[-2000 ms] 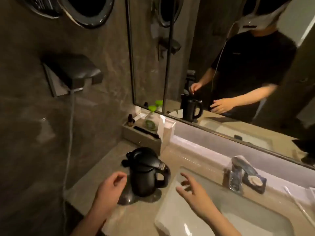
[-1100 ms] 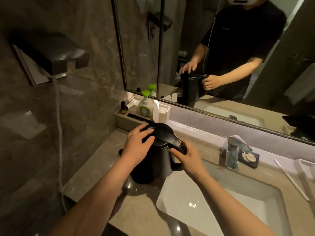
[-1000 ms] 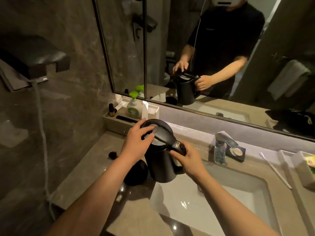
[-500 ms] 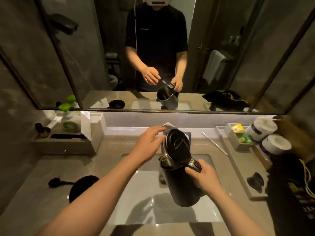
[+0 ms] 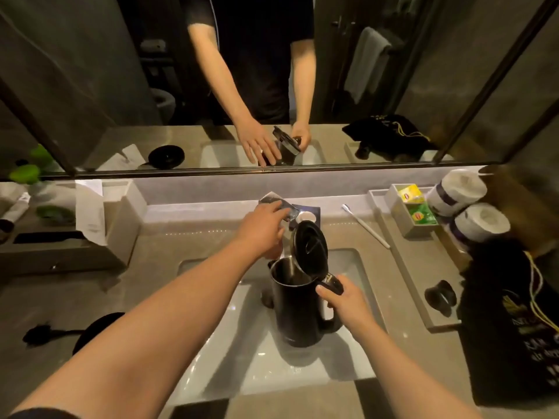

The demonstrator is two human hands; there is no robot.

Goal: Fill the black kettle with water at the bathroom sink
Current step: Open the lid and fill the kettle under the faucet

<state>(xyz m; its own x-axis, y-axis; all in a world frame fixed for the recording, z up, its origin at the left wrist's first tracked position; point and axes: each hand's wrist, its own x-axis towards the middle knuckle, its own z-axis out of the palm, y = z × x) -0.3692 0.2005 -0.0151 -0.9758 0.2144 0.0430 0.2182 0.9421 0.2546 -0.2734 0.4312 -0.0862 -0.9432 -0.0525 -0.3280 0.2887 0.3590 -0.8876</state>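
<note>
The right hand [image 5: 348,300] grips the handle of the kettle [image 5: 298,309], holding it upright over the sink [image 5: 248,352] at the surface's middle, its lid [image 5: 310,247] hinged up. The left hand [image 5: 261,229], fingers loosely spread, rests on the tap [image 5: 276,202] at the sink's back edge. The kettle's base [image 5: 96,328] lies near the surface's front left edge.

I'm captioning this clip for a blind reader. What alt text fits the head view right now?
The right hand holds an open-lidded black electric kettle by its handle over the white rectangular sink basin, while the left hand reaches to the chrome tap at the mirror wall.
</note>
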